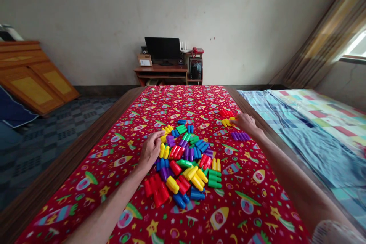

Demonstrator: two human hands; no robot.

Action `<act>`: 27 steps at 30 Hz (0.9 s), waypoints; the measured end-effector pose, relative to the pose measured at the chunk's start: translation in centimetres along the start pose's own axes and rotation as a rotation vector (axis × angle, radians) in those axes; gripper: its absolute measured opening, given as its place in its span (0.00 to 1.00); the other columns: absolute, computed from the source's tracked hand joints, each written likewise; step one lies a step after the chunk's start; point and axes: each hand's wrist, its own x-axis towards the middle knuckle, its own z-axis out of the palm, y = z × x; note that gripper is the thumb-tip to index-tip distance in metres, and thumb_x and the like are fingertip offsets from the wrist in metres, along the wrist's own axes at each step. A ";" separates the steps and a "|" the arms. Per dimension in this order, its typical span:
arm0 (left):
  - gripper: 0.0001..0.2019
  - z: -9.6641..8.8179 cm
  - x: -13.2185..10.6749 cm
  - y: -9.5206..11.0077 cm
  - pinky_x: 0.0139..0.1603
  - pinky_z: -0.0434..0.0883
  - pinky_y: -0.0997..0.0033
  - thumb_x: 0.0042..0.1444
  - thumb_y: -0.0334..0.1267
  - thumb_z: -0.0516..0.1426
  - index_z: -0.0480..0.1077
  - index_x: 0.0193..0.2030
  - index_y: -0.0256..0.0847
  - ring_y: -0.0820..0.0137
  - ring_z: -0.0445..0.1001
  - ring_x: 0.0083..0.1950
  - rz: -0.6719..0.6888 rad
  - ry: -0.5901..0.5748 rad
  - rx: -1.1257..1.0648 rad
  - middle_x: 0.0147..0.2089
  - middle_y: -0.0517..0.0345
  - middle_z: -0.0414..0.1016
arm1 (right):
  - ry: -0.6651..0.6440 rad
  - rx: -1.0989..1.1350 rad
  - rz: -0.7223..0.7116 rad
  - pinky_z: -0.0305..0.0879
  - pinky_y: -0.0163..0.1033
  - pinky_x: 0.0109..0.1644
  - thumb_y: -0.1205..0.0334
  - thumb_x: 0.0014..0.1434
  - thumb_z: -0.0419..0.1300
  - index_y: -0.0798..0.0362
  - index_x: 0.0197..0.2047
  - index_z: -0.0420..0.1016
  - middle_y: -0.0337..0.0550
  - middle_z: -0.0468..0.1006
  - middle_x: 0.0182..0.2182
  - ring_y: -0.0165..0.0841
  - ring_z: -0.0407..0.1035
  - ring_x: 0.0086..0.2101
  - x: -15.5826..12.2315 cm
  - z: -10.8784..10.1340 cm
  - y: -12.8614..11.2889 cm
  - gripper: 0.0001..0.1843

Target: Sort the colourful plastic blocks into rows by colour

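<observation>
A heap of plastic building blocks in red, yellow, green, blue and purple lies on the red patterned tablecloth (122, 175). At the heap's left side, my left hand (151, 148) is closed, its fingertips on a yellow block (163, 138); part of the grip is hidden. My right hand (246, 122) reaches far to the right, its fingers pinching the end of a yellow row of blocks (228, 122). Just behind that row lies a red row of blocks (225, 113). Nearer me, below the right hand, is a purple row of blocks (240, 136).
The cloth covers a long table with dark wooden edges (85, 164). A bed with a checked cover (317, 137) stands along the right side. Beyond the far end is a desk (160, 69) with a monitor (162, 48). A wooden cabinet (37, 80) stands at the left.
</observation>
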 end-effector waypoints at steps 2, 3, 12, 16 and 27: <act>0.17 0.0 0.0 -0.1 0.56 0.72 0.58 0.53 0.38 0.48 0.72 0.45 0.40 0.62 0.76 0.51 0.008 0.004 -0.008 0.50 0.49 0.78 | 0.005 0.007 -0.021 0.64 0.38 0.42 0.48 0.66 0.51 0.59 0.47 0.78 0.59 0.78 0.44 0.43 0.74 0.46 0.0 0.2 -0.1 0.24; 0.17 0.0 0.0 -0.2 0.56 0.72 0.58 0.53 0.39 0.48 0.72 0.45 0.40 0.62 0.76 0.50 0.010 0.006 -0.010 0.49 0.49 0.78 | 0.010 0.003 -0.020 0.64 0.39 0.41 0.48 0.67 0.50 0.59 0.45 0.78 0.59 0.79 0.43 0.43 0.74 0.45 -0.1 0.1 -0.1 0.25; 0.17 -0.2 -0.2 0.4 0.57 0.71 0.58 0.54 0.38 0.49 0.72 0.46 0.40 0.61 0.76 0.51 0.002 0.000 -0.014 0.50 0.50 0.78 | 0.234 0.088 -0.309 0.51 0.35 0.31 0.59 0.68 0.44 0.57 0.35 0.79 0.50 0.79 0.30 0.32 0.71 0.29 -2.6 -3.0 -6.2 0.23; 0.16 -0.3 -0.4 0.8 0.57 0.71 0.57 0.54 0.37 0.49 0.72 0.46 0.40 0.61 0.76 0.52 0.004 0.002 -0.014 0.51 0.51 0.78 | 0.140 0.169 -0.568 0.54 0.33 0.32 0.63 0.66 0.48 0.54 0.37 0.79 0.47 0.80 0.32 0.31 0.71 0.30 -2.9 -2.3 -13.0 0.18; 0.21 0.0 -0.4 0.4 0.59 0.70 0.57 0.52 0.33 0.49 0.67 0.54 0.40 0.63 0.75 0.54 -0.064 0.064 -0.130 0.53 0.49 0.76 | 0.001 0.335 -1.077 0.67 0.40 0.51 0.70 0.60 0.57 0.52 0.55 0.73 0.50 0.78 0.49 0.38 0.71 0.50 -0.7 0.7 -23.1 0.20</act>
